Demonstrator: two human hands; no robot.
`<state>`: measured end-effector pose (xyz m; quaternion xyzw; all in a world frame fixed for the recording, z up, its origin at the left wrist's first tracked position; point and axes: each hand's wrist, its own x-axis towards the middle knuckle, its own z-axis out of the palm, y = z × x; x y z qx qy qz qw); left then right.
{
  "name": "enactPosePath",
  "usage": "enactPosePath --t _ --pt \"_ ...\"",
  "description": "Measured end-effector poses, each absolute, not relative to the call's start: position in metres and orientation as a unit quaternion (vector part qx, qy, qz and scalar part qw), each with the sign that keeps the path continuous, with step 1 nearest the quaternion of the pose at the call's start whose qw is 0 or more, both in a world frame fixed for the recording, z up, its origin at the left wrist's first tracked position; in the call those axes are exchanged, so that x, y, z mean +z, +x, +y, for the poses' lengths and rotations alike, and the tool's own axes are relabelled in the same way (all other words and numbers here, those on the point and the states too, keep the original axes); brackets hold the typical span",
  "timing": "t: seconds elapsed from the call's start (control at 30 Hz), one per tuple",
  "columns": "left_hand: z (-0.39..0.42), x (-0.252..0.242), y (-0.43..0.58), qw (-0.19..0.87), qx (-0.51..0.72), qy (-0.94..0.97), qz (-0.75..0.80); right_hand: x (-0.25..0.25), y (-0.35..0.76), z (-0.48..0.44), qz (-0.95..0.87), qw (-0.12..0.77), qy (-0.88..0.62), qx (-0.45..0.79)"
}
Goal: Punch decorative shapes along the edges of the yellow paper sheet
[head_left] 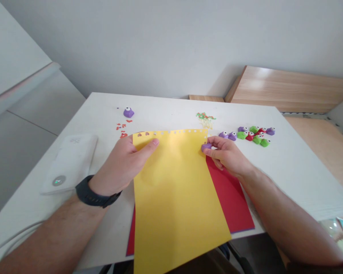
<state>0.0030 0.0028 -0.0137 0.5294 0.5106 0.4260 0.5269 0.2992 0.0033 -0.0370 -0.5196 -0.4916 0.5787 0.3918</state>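
Note:
A yellow paper sheet (177, 190) lies tilted over a red sheet (231, 198) on the white table (291, 160). Small punched holes run along the yellow sheet's far edge. My left hand (125, 163) pinches the sheet's far left corner, thumb on top. My right hand (225, 154) is closed on a small purple paper punch (206, 146) set at the sheet's right edge near the far corner.
Several purple, green and red punches (253, 135) sit in a cluster right of my right hand. One purple punch (128, 112) stands at the far left. Red paper bits (122, 129) and mixed confetti (206, 117) lie on the table. A white device (70, 163) lies at left.

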Motion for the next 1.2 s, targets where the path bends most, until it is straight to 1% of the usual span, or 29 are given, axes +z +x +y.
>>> enactPosePath --t 0.33,0.63,0.9,1.2 --pt "0.005 -0.012 0.001 0.522 0.416 0.535 0.518 -0.035 0.304 0.001 -0.496 0.352 -0.524 0.596" --pt "0.006 -0.016 0.000 0.509 0.433 0.521 0.531 -0.034 0.308 0.006 -0.464 0.422 -0.528 0.573" --pt "0.005 -0.014 0.001 0.511 0.435 0.520 0.529 -0.036 0.309 0.011 -0.466 0.445 -0.522 0.559" --pt "0.006 -0.013 0.001 0.498 0.434 0.521 0.541 -0.031 0.311 0.011 -0.474 0.443 -0.537 0.540"
